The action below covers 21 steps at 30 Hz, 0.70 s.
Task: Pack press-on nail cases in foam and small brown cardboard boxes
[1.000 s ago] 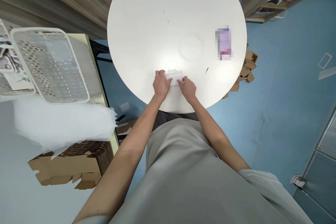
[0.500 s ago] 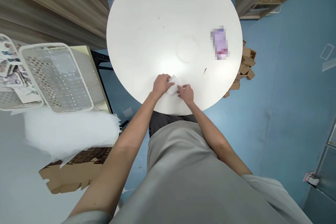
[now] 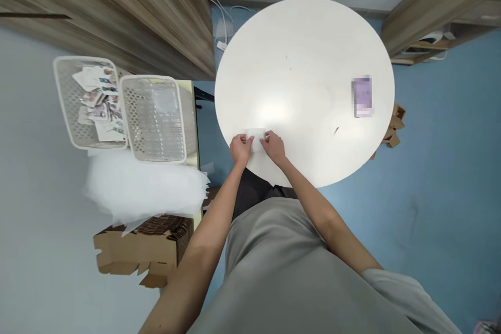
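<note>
A small white packet (image 3: 257,140), looking like folded thin foam or soft wrap, is held just over the near edge of the round white table (image 3: 309,31). My left hand (image 3: 240,147) pinches its left side between thumb and fingers. On the packet's right side, my right hand (image 3: 274,146) grips it the same way. Whatever lies inside the packet is hidden. Farther off to the right on the table lies a purple rectangular item (image 3: 363,96), blurred out by large pixels.
At left stand a white basket (image 3: 64,107) of small printed packets and another basket (image 3: 183,120) with clear plastic pieces. Beside them lie a pile of white sheets (image 3: 144,182) and flat cardboard boxes (image 3: 136,250). More small cardboard boxes (image 3: 393,133) sit past the table's right edge.
The view has turned, so the table appears farther right and lower. The packet now looks flatter and squarer, and my right hand has closed on its right side.
</note>
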Motion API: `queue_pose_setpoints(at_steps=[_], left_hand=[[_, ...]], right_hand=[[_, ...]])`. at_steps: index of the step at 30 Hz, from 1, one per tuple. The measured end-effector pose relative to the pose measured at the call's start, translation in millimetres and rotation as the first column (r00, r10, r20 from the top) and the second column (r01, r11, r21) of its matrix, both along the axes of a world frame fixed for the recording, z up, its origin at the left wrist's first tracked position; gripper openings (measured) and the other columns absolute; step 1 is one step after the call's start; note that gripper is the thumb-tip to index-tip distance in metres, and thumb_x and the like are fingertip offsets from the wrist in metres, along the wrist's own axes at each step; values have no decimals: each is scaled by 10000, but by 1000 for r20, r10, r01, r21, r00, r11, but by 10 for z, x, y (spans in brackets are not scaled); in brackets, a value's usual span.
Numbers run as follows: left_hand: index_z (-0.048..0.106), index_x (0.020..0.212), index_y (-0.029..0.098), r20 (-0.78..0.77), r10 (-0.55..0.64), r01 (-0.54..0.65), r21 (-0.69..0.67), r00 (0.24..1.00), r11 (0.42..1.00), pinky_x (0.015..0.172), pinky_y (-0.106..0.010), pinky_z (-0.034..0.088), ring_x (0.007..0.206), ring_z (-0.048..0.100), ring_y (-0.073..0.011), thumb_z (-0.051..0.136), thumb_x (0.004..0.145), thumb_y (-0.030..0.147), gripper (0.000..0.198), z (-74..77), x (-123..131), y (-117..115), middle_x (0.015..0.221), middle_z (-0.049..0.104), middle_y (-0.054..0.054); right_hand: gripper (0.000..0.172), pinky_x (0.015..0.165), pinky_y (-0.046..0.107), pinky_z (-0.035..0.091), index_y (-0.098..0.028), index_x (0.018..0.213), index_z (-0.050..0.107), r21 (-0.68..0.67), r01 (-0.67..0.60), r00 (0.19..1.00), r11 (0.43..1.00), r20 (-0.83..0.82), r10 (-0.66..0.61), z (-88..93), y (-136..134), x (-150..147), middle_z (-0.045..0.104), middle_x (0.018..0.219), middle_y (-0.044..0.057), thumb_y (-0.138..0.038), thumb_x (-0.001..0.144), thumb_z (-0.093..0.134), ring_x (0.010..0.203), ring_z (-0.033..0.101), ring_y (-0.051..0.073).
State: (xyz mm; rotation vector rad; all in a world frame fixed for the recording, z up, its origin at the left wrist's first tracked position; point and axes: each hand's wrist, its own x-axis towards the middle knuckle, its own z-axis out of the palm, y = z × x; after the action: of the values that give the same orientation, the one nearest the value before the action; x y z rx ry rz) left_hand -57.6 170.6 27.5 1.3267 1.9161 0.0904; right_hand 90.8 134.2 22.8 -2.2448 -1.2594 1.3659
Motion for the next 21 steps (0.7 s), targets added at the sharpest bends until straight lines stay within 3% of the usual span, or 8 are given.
queue_pose_setpoints(at_steps=[6, 9, 16, 21], left_hand=[[733, 1346, 163, 40, -65, 61, 94, 997, 994, 1042, -386, 574, 1054, 774, -255, 741, 933, 291, 432, -55, -331, 929, 1359, 759, -157], [756, 1319, 170, 71, -101, 97, 61, 992, 993, 1029, -391, 570, 1043, 768, -257, 743, 926, 274, 406, -111, -371, 1193, 1331, 768, -142], [737, 1350, 175, 155, -76, 70, 43, 985, 997, 1047, -398, 561, 1103, 754, -266, 738, 966, 281, 398, -221, -364, 1188, 1336, 760, -150], [699, 1408, 197, 123, -102, 94, 69, 987, 993, 1070, -448, 560, 1175, 734, -298, 655, 1023, 256, 392, -181, -311, 1102, 1402, 704, -172]], right_hand=[[309, 1055, 438, 592, -192, 1362, 663, 132, 56, 998, 990, 21, -59, -57, 876, -319, 822, 1202, 139, -330, 1087, 641, 1156, 780, 296], [309, 1041, 446, 601, -199, 1359, 671, 161, 59, 996, 985, 62, -69, -87, 1112, -363, 819, 1200, 146, -321, 1078, 630, 1146, 778, 301], [223, 969, 409, 598, -216, 1251, 671, 56, 107, 989, 993, 95, -112, -88, 1201, -370, 824, 1142, 116, -329, 1060, 657, 1091, 781, 289], [210, 913, 412, 591, -230, 1187, 642, 10, 162, 977, 987, 137, -162, -8, 1183, -397, 815, 1152, 122, -393, 1060, 677, 1037, 776, 297]])
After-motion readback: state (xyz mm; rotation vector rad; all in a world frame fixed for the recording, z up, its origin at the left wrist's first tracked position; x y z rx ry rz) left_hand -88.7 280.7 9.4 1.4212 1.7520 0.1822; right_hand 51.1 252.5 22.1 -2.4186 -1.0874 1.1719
